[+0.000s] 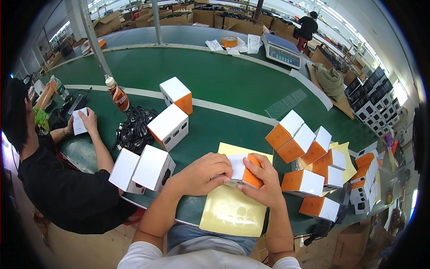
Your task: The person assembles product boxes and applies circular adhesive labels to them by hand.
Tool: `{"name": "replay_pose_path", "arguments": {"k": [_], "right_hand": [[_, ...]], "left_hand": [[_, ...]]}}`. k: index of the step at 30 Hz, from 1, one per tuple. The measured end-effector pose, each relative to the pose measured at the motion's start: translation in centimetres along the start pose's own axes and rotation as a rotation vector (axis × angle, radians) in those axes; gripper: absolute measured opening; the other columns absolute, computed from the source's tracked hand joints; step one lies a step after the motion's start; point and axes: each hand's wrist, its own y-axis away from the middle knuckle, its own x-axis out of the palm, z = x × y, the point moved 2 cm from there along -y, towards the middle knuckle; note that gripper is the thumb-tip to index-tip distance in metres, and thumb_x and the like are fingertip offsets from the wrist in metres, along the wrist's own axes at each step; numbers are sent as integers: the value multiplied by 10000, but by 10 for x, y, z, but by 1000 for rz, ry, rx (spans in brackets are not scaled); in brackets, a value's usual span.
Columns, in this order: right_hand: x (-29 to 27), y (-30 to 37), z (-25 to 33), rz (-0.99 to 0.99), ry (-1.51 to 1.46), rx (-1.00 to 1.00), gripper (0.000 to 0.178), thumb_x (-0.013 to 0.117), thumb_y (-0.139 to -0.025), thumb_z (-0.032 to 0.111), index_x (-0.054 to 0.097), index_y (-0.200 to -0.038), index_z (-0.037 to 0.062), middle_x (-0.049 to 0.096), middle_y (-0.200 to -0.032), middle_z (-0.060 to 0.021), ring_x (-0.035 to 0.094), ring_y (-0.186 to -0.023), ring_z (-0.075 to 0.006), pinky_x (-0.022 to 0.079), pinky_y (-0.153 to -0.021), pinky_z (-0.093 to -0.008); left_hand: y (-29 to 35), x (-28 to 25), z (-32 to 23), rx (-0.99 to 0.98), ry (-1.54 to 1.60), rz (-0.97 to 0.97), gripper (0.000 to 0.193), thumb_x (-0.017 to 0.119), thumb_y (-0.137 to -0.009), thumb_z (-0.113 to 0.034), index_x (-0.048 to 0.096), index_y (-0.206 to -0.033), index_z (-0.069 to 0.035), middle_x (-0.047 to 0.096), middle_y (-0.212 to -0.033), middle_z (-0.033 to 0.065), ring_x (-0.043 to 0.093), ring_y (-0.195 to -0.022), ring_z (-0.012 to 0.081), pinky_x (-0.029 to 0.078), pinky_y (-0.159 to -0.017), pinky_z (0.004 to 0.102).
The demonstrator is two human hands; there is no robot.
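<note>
Between my two hands is a small white box with an orange side [236,167], held over the green table. My left hand [207,172] has its fingers closed around the white end. Gripping the orange end, my right hand [264,180] has its thumb on top. Beneath the box lies a yellow sheet of round stickers [233,213], its upper circles peeled or shiny. White boxes [154,167] stand close to my left forearm. To the right of my right hand sit several orange-and-white boxes [304,181].
A pile of black cables [135,127] and a drink bottle [117,95] are at the left, near a seated co-worker [67,179] holding a white paper. At the back stand a weighing scale [281,50] and an orange tape roll [229,41]. Stacked dark boxes [374,101] rise far right.
</note>
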Motion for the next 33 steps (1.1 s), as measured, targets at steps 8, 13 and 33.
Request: {"name": "replay_pose_path", "arguments": {"k": [8, 13, 33], "right_hand": [[-4, -1, -2, -73, -92, 61, 717, 850, -630, 144, 646, -1317, 127, 579, -1231, -174, 613, -1064, -318, 502, -891, -371], [-11, 0, 2, -40, -33, 45, 704, 849, -629, 146, 657, -1306, 132, 586, -1230, -165, 616, -1060, -312, 507, -893, -371], [-1, 3, -6, 14, -113, 60, 765, 836, -596, 75, 603, -1324, 25, 548, -1285, -196, 557, -1161, -333, 456, -972, -389]], "left_hand": [[-5, 11, 2, -11, 46, -160, 224, 674, -834, 23, 709, -1040, -57, 613, -974, 70, 593, -900, 256, 489, -792, 338], [-3, 6, 6, 62, 31, -116, 279, 695, -777, 39, 742, -1031, -65, 621, -971, 64, 616, -873, 237, 507, -750, 324], [6, 17, 2, 122, -188, -94, 93, 568, -908, -27, 551, -995, -55, 542, -1069, 129, 524, -1081, 305, 401, -956, 407]]}}
